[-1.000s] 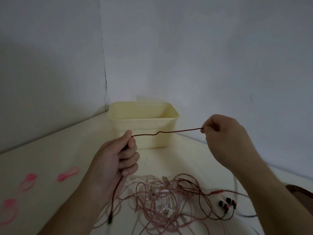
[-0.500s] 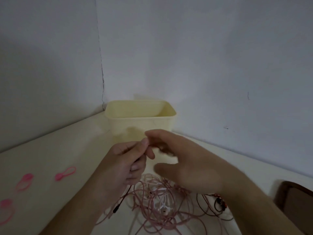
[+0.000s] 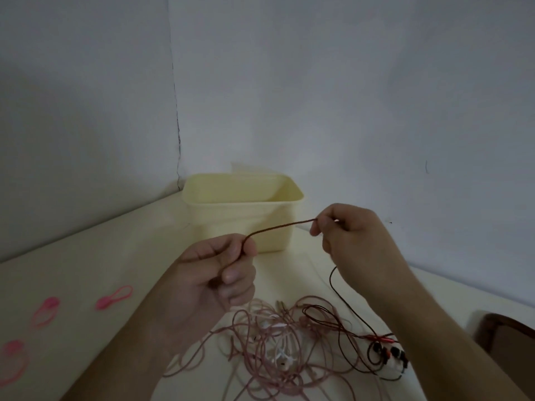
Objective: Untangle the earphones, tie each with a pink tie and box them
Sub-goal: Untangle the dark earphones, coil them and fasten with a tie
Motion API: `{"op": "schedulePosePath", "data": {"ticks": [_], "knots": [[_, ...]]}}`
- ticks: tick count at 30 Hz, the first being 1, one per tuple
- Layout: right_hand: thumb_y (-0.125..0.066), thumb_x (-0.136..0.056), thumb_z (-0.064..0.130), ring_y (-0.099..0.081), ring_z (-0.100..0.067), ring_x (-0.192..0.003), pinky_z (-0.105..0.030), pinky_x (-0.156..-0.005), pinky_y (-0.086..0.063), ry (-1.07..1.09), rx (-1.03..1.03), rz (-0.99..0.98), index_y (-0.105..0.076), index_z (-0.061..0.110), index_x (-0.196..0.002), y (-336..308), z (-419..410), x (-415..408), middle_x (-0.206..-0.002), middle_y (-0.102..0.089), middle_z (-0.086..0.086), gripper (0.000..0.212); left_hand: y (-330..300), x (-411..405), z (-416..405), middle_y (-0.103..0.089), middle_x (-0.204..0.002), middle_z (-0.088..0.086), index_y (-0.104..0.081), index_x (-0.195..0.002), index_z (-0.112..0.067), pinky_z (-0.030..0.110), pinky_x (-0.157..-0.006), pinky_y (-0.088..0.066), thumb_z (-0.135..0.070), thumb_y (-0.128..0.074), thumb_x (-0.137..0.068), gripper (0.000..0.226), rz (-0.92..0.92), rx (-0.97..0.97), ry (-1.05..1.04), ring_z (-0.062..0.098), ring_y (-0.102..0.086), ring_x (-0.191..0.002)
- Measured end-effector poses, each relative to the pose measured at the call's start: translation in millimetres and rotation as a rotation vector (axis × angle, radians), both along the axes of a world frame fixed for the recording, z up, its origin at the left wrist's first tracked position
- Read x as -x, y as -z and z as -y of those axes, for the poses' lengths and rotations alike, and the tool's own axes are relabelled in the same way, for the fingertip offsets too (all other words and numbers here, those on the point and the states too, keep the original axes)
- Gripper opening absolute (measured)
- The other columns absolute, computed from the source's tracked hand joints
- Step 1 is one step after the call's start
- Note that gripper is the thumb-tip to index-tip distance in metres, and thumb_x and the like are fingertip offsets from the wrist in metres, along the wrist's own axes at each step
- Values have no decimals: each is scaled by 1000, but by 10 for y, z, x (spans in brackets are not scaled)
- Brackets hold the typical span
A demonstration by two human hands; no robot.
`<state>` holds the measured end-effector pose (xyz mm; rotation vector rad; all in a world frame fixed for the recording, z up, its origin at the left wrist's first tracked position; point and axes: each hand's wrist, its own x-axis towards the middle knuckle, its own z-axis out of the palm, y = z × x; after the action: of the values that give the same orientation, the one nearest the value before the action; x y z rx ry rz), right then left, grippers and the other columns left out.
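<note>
A dark red earphone cable [image 3: 282, 226] stretches between my two hands above the table. My left hand [image 3: 214, 273] grips one part of it in curled fingers. My right hand [image 3: 350, 238] pinches it further along, and the cable drops from there to its red and black earbuds [image 3: 388, 353] on the table. A tangle of pink and white earphone cables [image 3: 275, 351] lies below my hands. Three pink ties [image 3: 114, 298] [image 3: 46, 311] [image 3: 13, 360] lie on the left of the table. The pale yellow box [image 3: 243, 215] stands open behind my hands.
The cream table [image 3: 86, 261] sits in a corner of grey walls. A dark brown chair back [image 3: 506, 337] shows at the right edge.
Half a second ago my hands were together at the cable. My right hand has since drawn away to the right, pulling a stretch of dark red cable taut again.
</note>
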<state>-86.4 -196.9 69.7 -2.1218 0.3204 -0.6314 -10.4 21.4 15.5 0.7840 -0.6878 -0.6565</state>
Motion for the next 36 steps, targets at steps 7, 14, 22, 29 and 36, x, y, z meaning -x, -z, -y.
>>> {"op": "schedulePosePath", "data": {"ticks": [7,14,22,29,36], "knots": [[-56,-105,17,-49,-2,-44,-15,-48,-36,-236,165,-233,-71,23,-79,114,-229,5,-60,-58,11,31,-43,46,17,-79,-91,7,-83,-98,-10,23,-61,-60,-18,-100,-57,46,-55,74,-296,17,-78,-82],[-57,-104,20,-54,-3,-55,-17,-56,-41,-451,294,-274,-69,23,-79,119,-471,71,-56,-58,20,28,-75,69,88,-81,-105,10,-78,-109,-11,30,-58,-62,2,-68,-90,26,187,-258,-683,22,-79,-98],[-57,-102,15,-56,-5,-57,-21,-53,-41,-330,212,-55,-66,21,-77,-29,-347,125,-63,-66,15,27,-49,158,133,-75,-84,18,-80,-94,-5,27,-48,-46,-6,-62,-101,19,290,-413,-400,21,-71,-72],[-62,-101,17,-49,-4,-52,-16,-52,-36,-240,177,-13,-68,19,-76,112,-299,51,-54,-55,17,26,-43,224,169,-75,-82,17,-82,-94,-3,23,-44,-47,-19,-84,-76,24,21,-153,-267,20,-73,-68],[-55,-105,25,-61,-16,-71,-34,-65,-49,-418,366,-227,-62,17,-82,208,-492,71,-78,-66,0,26,-83,167,174,-81,-105,13,-79,-109,-7,25,-49,-54,-5,-66,-88,25,15,-131,-630,20,-79,-95]]}}
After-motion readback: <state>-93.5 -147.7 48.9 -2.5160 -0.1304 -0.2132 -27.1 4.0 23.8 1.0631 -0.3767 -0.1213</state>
